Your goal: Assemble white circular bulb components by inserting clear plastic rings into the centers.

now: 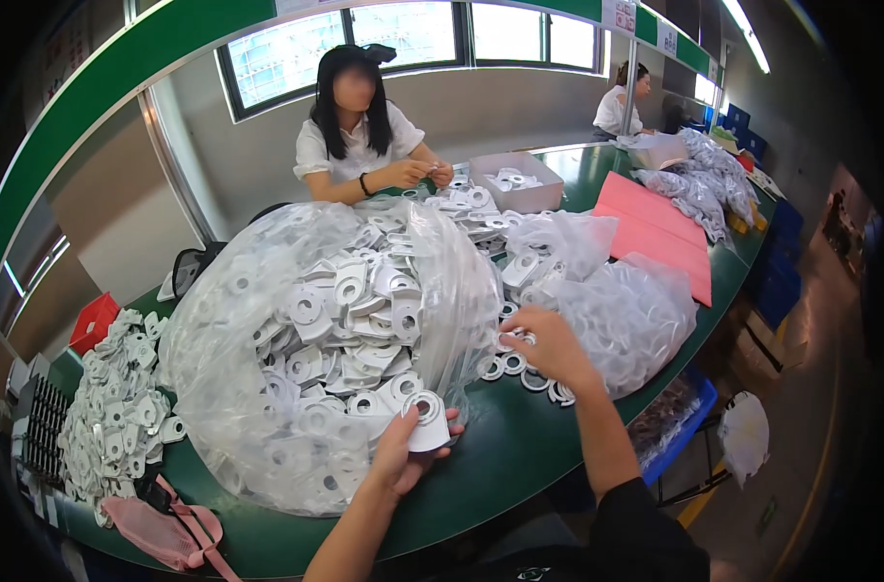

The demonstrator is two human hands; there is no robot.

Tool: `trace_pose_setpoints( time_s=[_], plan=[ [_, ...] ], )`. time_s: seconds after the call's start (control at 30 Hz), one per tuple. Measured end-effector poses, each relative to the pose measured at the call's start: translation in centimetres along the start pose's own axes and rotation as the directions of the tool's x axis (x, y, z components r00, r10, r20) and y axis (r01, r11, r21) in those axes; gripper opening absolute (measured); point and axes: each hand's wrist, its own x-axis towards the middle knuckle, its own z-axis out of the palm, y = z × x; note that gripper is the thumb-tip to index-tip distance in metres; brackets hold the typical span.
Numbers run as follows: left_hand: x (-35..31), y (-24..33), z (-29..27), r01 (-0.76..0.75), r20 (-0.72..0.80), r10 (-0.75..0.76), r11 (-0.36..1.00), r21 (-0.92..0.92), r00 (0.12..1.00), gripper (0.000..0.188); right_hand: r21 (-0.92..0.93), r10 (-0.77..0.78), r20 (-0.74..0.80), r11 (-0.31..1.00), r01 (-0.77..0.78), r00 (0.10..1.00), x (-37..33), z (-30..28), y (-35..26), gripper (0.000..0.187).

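Observation:
My left hand (408,454) grips a white plastic plate (428,424) with a rounded end and a round hole, held above the front of the green table. A big clear plastic bag (238,427) full of similar white plates (350,291) lies just beyond it. Over to the right, my right hand (551,346) is down among loose white rings (514,364), its bent fingers closed at the fingertips on one ring. Partly hidden by that hand, a second clear bag (636,320) holds many more rings.
Across the green table (471,475), a person (364,145) handles a small part beside an open box (518,181). A pile of white parts (117,407), a red bin (95,322) and a pink bag (165,529) are at left. Pink sheets (655,233) lie at right.

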Motion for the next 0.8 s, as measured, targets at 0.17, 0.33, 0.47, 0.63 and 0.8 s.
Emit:
trace_pose_setpoints(
  time_s=[0.17,0.33,0.47,0.63,0.8],
  plan=[
    [0.4,0.2,-0.5,0.009,0.203,0.024,0.987,-0.162,0.979,0.042,-0.658,0.172,0.06,0.748,-0.091,0.983,-2.3,-3.0,3.5,0.015],
    [-0.2,0.4,1.1,-0.019,0.06,0.022,0.999,-0.043,0.998,0.033,-0.486,0.264,0.213,0.864,-0.133,0.941,-1.7,-5.5,5.6,0.021],
    [-0.2,0.3,0.7,-0.047,0.07,0.045,0.998,0.029,0.997,0.03,-0.107,0.298,0.134,0.952,-0.286,0.945,-0.3,-7.6,6.6,0.032],
    [-0.2,0.5,0.8,-0.056,0.077,0.052,0.997,0.046,0.996,0.03,0.168,0.475,0.228,0.841,-0.515,0.85,0.2,-7.8,7.2,0.038],
    [-0.1,0.3,0.4,-0.058,0.099,0.057,0.998,0.001,0.993,0.03,0.476,0.544,0.225,0.662,-0.579,0.808,0.6,-6.9,7.6,0.035]
  ],
)
